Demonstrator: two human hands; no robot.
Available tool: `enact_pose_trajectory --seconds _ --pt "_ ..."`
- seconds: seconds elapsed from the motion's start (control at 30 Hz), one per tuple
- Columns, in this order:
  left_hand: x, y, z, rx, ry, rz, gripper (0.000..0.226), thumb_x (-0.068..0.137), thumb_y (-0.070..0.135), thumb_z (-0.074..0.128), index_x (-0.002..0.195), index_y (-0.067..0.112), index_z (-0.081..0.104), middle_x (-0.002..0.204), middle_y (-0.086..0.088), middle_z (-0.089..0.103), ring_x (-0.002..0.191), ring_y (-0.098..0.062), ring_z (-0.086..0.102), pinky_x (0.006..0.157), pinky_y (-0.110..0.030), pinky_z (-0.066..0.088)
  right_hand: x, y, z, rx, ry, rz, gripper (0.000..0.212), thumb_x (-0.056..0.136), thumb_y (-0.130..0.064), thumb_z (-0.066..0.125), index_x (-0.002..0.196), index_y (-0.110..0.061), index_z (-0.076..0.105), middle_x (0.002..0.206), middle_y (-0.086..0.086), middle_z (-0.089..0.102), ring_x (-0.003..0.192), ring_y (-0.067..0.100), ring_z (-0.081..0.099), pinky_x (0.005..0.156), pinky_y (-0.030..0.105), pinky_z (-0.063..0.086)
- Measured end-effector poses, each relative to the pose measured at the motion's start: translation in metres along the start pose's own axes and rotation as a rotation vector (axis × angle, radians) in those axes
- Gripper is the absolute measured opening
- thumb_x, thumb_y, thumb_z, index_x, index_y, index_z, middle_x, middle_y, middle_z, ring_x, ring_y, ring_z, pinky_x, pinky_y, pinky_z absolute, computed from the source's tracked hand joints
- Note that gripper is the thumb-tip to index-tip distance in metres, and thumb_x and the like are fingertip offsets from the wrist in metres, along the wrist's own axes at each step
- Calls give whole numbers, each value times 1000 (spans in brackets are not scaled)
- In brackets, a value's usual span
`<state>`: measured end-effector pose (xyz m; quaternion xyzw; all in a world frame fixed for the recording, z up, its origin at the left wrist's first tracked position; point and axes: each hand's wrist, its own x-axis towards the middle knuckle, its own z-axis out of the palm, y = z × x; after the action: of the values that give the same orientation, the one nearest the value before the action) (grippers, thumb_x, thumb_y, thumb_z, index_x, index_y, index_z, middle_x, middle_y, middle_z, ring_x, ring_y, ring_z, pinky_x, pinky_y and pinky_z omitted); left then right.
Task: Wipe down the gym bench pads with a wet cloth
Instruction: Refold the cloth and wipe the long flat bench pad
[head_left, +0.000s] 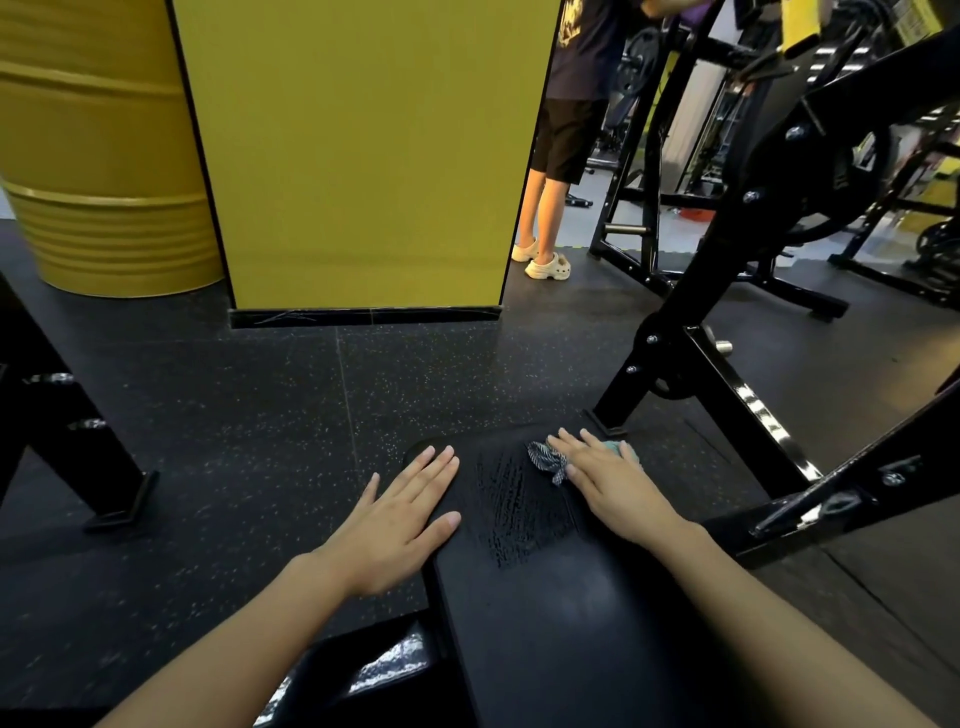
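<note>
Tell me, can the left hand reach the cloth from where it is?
Probably yes. The left hand rests flat on the left edge of the bench pad, and the cloth lies across the pad with only bare pad between. The right hand presses on most of the cloth, though, leaving little to grab.

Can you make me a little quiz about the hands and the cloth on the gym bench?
1. True or false: the left hand grips the cloth.
2. Which hand presses the cloth onto the bench pad? A) left hand B) right hand
3. Fill in: the wet streaks lie ____ the two hands.
Key: 1 false; 2 B; 3 between.
</note>
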<state>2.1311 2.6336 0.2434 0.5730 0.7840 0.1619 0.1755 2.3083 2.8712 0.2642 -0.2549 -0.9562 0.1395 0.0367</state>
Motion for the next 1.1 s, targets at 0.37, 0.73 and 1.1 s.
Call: enact_pose_trajectory --seconds 0.37,0.73,1.1 --pt "0 1 -1 18 -4 -20 86 78 74 -3 155 38 -11 155 32 -24 138 13 -31 120 -44 -12 43 -2 -3 16 -26 71 45 108 -26 30 152 -31 30 161 -12 22 151 15 12 119 44 9" --pt "-1 3 -2 35 -12 -12 63 102 54 17 155 36 -11 156 30 -24 140 10 -29 122 -47 -10 -105 -35 5 74 -73 -199 44 106 -33 33 141 -57 24 148 -43 14 141 -17 -7 116 22 -10" --pt "2 -2 1 31 -8 0 63 103 54 18 155 37 -12 155 31 -25 139 10 -31 121 -47 -11 23 -15 1 97 -45 14 46 107 -19 32 152 -29 32 160 -12 22 151 14 6 119 49 0"
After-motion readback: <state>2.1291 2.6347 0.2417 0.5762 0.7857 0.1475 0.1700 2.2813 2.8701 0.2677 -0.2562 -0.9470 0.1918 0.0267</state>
